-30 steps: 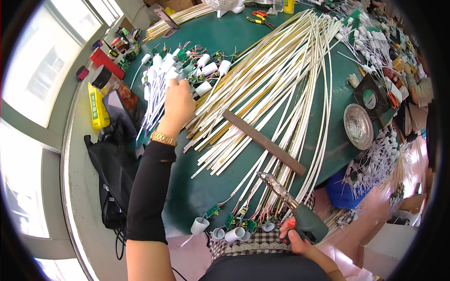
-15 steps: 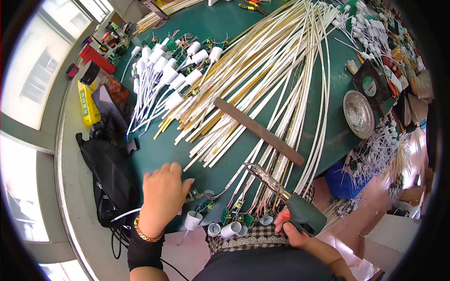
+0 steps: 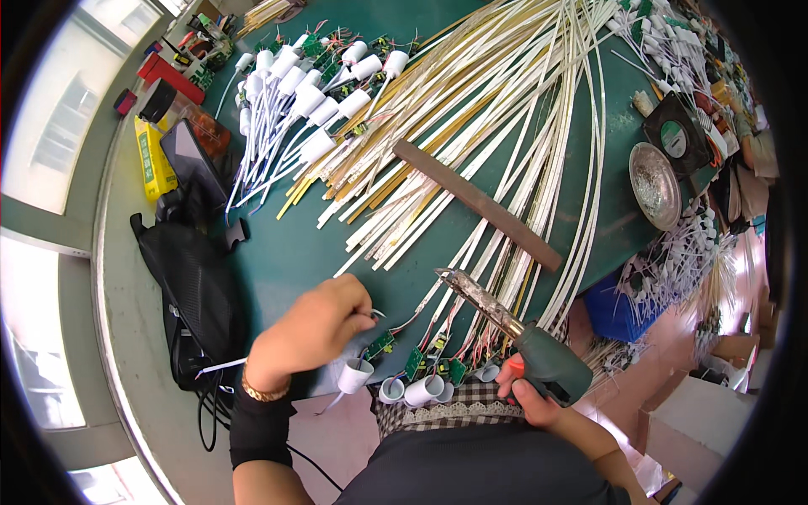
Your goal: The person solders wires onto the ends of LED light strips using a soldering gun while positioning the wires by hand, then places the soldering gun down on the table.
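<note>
My right hand (image 3: pixel 530 396) is wrapped round the dark green handle of a soldering gun (image 3: pixel 551 362), whose metal tip points up and left over the near table edge. My left hand (image 3: pixel 324 324) is closed in a pinch, a short bit of thin wire (image 3: pixel 376 313) showing at the fingertips. Just right of it lies a small green circuit board (image 3: pixel 379 344). White lamp caps (image 3: pixel 357 375) sit along the near edge, beside more boards (image 3: pixel 414 363) wired to long white strips. A white cable (image 3: pixel 223 367) lies by my left wrist.
A brown flat bar (image 3: pixel 478 204) rests across the bundle of strips (image 3: pixel 454 143). White capped cables (image 3: pixel 307 101) lie at the far left, near a black bag (image 3: pixel 194 311) and a phone (image 3: pixel 194 160). At right are a metal dish (image 3: pixel 655 187) and a fan (image 3: pixel 676 139).
My left hand has turned and shifted right, its fingers now pinched on a thin wire beside the board. The soldering gun stays in my right hand, nearly still. The view has tilted slightly.
</note>
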Tool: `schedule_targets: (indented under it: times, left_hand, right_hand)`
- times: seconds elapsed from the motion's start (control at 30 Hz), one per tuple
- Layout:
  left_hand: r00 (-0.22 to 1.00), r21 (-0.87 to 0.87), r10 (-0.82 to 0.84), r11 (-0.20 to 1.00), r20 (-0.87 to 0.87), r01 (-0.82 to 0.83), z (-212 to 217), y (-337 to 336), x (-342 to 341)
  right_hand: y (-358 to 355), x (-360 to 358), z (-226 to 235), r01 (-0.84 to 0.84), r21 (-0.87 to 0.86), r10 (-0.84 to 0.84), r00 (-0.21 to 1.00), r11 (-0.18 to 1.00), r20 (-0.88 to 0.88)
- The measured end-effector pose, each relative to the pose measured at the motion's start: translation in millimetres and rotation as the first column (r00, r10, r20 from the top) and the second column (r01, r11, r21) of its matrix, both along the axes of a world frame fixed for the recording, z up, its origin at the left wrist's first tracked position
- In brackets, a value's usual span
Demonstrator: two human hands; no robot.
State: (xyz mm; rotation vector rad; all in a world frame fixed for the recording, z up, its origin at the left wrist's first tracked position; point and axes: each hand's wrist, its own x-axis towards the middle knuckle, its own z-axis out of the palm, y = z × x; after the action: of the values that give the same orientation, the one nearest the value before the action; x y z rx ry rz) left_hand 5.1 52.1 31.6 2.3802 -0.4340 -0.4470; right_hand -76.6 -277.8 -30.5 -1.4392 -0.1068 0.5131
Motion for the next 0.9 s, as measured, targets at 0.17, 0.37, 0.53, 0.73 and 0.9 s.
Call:
schedule_targets:
  times: [0.17, 0.37, 0.53, 0.73, 0.9]
  left_hand:
    - [0.962, -0.399, 0.147, 0.888, -0.229, -0.230, -8, -7, 15]
    - [0.905, -0.453, 0.160, 0.822, -0.394, -0.343, -18, -26, 40]
    - [0.867, -0.552, 0.245, 0.688, -0.435, -0.471, -23, -28, 43]
    - [0.943, -0.641, 0.190, 0.695, -0.274, -0.327, -26, -37, 41]
    - [0.978, -0.766, 0.055, 0.614, -0.201, -0.191, -16, -59, 31]
  right_hand:
    - [-6, 7, -4, -0.136, -0.045, 0.138, 0.989, 0.990, 0.046]
    - [-2, 8, -4, -0.075, -0.025, 0.077, 0.995, 0.997, 0.064]
    - [-1, 21, 5, -0.022, 0.016, 0.021, 1.000, 1.000, 0.023]
    - [29, 44, 27, 0.268, 0.535, -0.234, 0.963, 0.801, -0.133]
    - [60, 70, 37, 0.238, 0.542, -0.231, 0.970, 0.806, -0.082]
